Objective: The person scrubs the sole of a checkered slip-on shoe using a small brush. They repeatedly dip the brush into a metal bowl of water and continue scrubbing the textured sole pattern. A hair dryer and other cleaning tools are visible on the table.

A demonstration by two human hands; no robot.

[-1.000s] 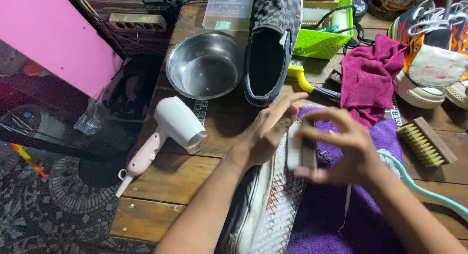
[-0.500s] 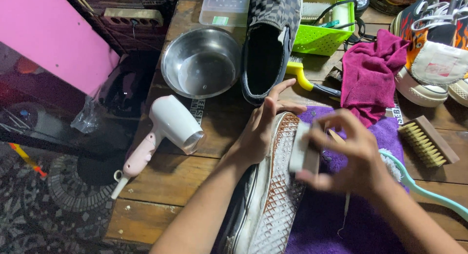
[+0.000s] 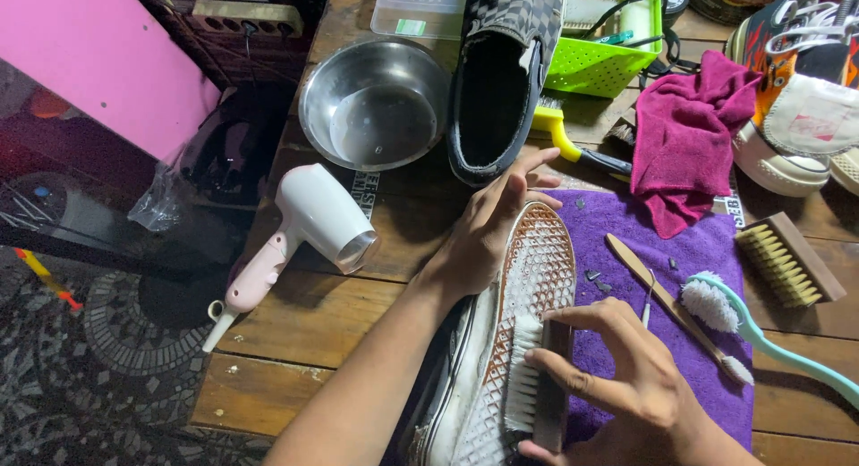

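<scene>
My left hand [image 3: 488,233] presses flat, fingers spread, on the upturned shoe [image 3: 528,287] at centre frame; my right hand [image 3: 626,390] grips the brush [image 3: 535,381] against its sole, lower right.

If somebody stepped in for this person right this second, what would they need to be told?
Left hand: pressed on the toe of the white sneaker with the brown waffle sole, which lies sole-up, partly on the purple towel.
Right hand: holds the dark-backed white-bristled scrub brush, bristles on the sole's heel half.
Done: sole looks whitish with suds.
Left: I can't tell how much scrubbing remains.
Nearby: steel bowl, pink and white hair dryer.
</scene>
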